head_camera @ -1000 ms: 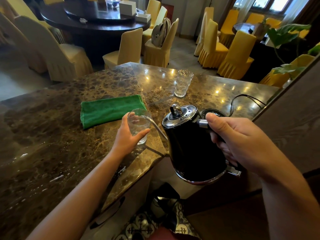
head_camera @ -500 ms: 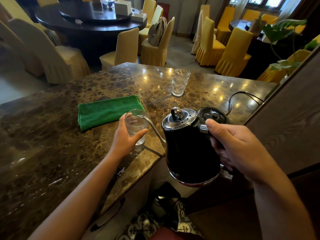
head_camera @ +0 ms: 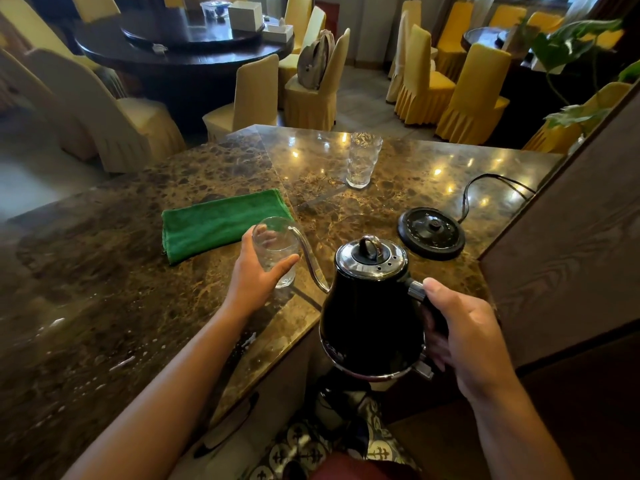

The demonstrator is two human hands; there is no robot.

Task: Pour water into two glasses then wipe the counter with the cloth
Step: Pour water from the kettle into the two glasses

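Observation:
My left hand point(head_camera: 254, 277) grips a clear glass point(head_camera: 277, 251) that stands on the brown marble counter point(head_camera: 104, 289). My right hand point(head_camera: 460, 330) holds the handle of a black gooseneck kettle point(head_camera: 372, 313), lifted off the counter near its front edge. The thin spout tip reaches over the rim of the held glass. A second, textured glass point(head_camera: 363, 161) stands farther back on the counter. A folded green cloth point(head_camera: 218, 223) lies flat just left of the held glass.
The kettle's round black base point(head_camera: 431, 233) sits on the counter to the right, its cord point(head_camera: 485, 183) trailing back. A dark wooden panel point(head_camera: 571, 237) rises at the right. Water drops dot the near left counter. Covered chairs and a round table stand beyond.
The kettle has moved left and slightly forward off its base, which now shows fully. Its spout stays over the held glass. My left hand has kept its grip.

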